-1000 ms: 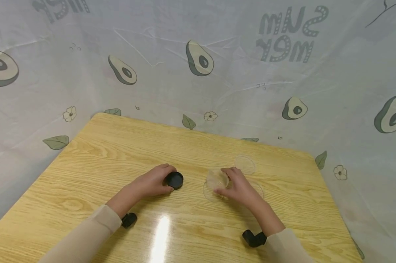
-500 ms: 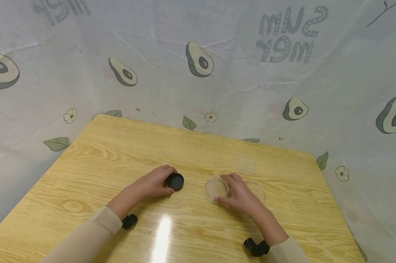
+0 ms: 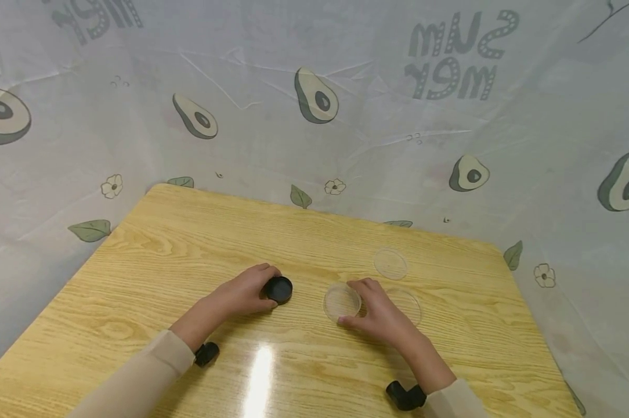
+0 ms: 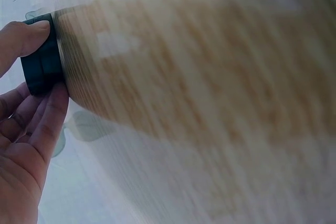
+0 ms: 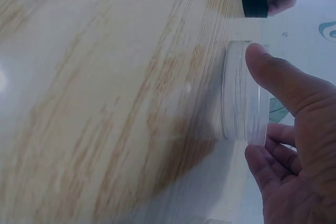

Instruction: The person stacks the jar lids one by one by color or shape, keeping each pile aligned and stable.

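Note:
My left hand [image 3: 243, 292] grips a shallow black round cap [image 3: 279, 290], hollow side up, between thumb and fingers. In the left wrist view the thumb presses one side of the black cap [image 4: 42, 61], which sits on the wood, while the fingers lie against the other. To the right, my right hand [image 3: 373, 310] pinches a clear petri dish [image 3: 342, 303] by its edge. Seen from the right wrist, the petri dish [image 5: 244, 95] stands low on the table with layered clear rims, the thumb on one side and fingertips on the other.
Two more clear round dish pieces lie on the wooden table [image 3: 189, 238]: a farther clear disc [image 3: 390, 263] and a nearer clear disc [image 3: 407, 305], partly behind my right hand. A printed cloth [image 3: 241, 145] hangs beyond the table's back edge.
My right hand has lowered the petri dish piece onto the wider clear round piece beneath, so their outlines now nearly coincide. My left hand still holds the black cap in place.

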The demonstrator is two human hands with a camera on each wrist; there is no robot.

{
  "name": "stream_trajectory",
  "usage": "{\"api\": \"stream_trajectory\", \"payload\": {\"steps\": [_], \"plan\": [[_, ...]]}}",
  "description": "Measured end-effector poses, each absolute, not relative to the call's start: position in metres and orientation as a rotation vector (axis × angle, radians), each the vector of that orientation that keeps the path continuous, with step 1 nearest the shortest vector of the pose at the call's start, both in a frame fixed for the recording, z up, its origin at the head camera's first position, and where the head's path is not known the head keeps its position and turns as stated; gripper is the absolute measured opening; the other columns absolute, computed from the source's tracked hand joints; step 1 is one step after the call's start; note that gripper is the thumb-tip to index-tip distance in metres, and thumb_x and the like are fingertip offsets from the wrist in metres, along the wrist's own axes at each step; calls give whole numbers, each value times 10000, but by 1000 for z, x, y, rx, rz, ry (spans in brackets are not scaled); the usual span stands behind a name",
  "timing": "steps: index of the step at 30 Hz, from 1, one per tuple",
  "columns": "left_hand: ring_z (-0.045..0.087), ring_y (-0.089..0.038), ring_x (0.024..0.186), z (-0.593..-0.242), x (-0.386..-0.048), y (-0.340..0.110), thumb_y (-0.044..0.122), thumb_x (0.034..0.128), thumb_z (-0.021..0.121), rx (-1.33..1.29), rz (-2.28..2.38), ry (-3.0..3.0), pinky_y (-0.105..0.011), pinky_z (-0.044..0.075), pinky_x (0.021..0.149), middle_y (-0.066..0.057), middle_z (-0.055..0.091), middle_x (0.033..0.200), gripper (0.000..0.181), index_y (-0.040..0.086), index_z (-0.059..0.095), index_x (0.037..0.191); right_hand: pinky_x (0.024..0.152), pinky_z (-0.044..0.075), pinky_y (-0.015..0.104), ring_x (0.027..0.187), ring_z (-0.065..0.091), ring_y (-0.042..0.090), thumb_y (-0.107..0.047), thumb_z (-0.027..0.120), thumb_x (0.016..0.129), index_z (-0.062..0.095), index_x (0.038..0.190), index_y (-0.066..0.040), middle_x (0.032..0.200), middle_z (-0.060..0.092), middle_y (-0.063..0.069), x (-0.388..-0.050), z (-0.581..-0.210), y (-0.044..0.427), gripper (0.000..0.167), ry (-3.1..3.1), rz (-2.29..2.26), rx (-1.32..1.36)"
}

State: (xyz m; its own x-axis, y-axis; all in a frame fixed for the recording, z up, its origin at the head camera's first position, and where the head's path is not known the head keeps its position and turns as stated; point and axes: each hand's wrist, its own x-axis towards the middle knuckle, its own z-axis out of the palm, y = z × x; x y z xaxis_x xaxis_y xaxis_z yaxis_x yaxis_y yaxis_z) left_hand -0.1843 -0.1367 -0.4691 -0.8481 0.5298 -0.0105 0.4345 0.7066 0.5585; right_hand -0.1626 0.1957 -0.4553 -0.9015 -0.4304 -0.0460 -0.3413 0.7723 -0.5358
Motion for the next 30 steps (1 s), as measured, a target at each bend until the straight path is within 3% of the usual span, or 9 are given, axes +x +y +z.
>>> {"api": "stream_trajectory", "payload": {"steps": [30], "plan": [[657,-255,1123,-466,-183,-137,148,887,831,794,829,2752,-418,564,941,-126,664,1240,496,20,620,1317,1082,506,549,1374,526,360,-431,827,898,474,1538,-25,1470,519,185,-157,-462,195,837,2788,-824,-601]]}}
